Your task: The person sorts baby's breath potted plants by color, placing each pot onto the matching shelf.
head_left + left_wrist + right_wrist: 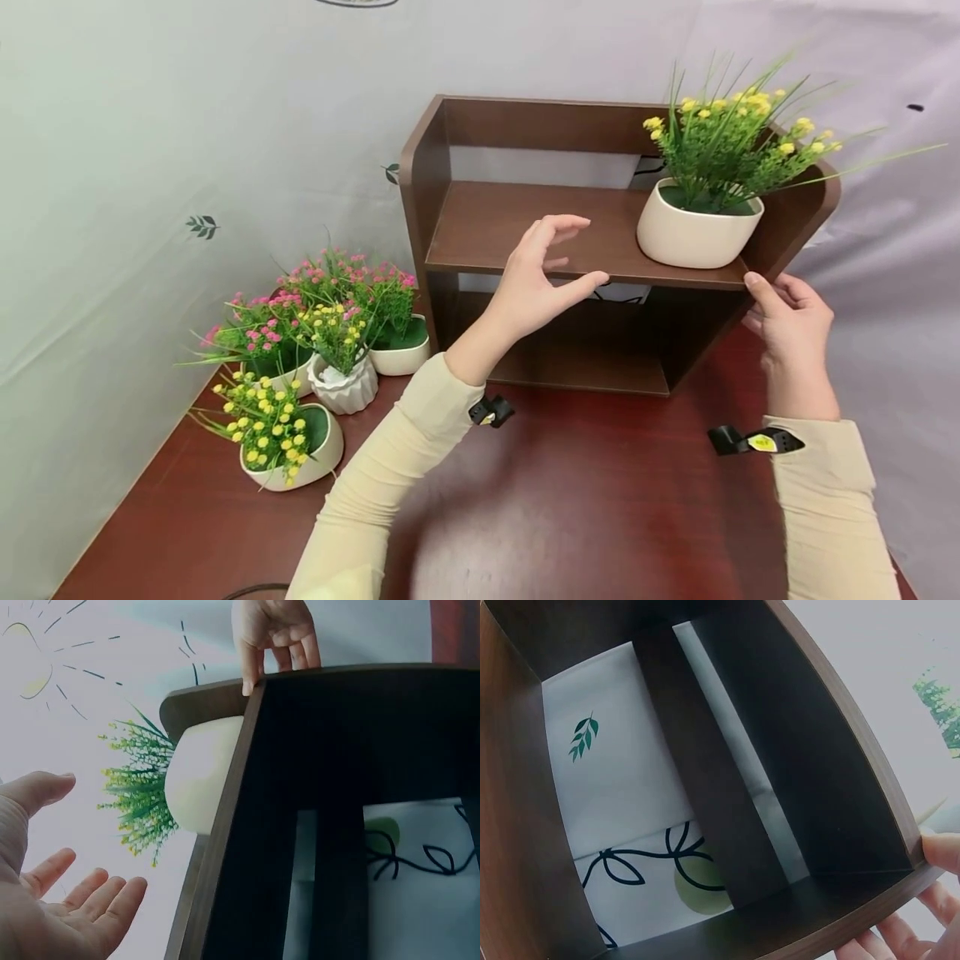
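A dark brown two-tier shelf (551, 271) stands on the table. My right hand (795, 325) grips its right side panel, the thumb on the front edge and the fingers on the outer face, as the right wrist view also shows. On the right end of the upper board sits a white oval pot (697, 229) with yellow flowers (738, 142) and long grass blades. My left hand (536, 279) hovers before the upper board, thumb and fingers spread, holding nothing. In the left wrist view that hand (67, 892) is apart from the shelf and the pot.
Left of the shelf, several potted flowers are grouped on the red-brown table (570, 492): a yellow one in a white oval pot (330, 454), one in a ribbed white pot (348, 392) and pink ones (262, 325). A pale patterned cloth (225, 108) hangs behind.
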### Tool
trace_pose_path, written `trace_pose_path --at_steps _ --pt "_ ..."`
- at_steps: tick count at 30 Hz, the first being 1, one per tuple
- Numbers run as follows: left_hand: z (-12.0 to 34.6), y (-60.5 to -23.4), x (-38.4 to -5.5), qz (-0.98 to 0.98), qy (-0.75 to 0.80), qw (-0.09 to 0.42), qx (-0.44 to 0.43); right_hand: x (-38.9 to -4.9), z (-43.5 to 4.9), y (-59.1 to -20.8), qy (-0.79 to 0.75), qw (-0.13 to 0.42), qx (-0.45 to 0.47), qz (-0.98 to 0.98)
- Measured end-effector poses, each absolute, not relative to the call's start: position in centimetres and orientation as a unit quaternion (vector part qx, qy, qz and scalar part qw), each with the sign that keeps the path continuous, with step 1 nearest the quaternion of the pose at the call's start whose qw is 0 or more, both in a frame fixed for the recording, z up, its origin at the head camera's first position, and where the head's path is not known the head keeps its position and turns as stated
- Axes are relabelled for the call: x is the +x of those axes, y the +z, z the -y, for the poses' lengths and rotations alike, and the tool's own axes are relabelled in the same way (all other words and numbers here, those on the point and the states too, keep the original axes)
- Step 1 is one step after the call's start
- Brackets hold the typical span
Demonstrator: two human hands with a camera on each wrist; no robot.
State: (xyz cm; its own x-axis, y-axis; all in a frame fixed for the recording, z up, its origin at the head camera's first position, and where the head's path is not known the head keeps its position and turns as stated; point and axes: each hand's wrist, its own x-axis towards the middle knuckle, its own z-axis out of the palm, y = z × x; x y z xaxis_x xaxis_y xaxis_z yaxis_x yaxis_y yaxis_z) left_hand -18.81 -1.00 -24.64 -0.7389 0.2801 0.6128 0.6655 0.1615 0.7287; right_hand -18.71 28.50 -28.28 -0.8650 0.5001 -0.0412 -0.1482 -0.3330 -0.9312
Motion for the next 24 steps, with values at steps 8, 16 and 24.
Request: trace_pose_path --at_steps 8,16,24 --pt "2.6 -25.6 -18.4 0.764 -0.542 0.170 -0.307 -19.0 -28.6 -28.1 0.801 0.202 -0.188 0.532" --pt "4.3 -27.4 -18.1 0.801 -0.469 0.179 -0.327 -19.2 -28.9 -28.0 0.811 0.206 -0.182 0.516" --pt "8.0 -28.9 -17.2 0.801 -0.456 0.219 -0.319 -19.4 -28.7 -28.5 0.827 0.196 -0.166 0.500"
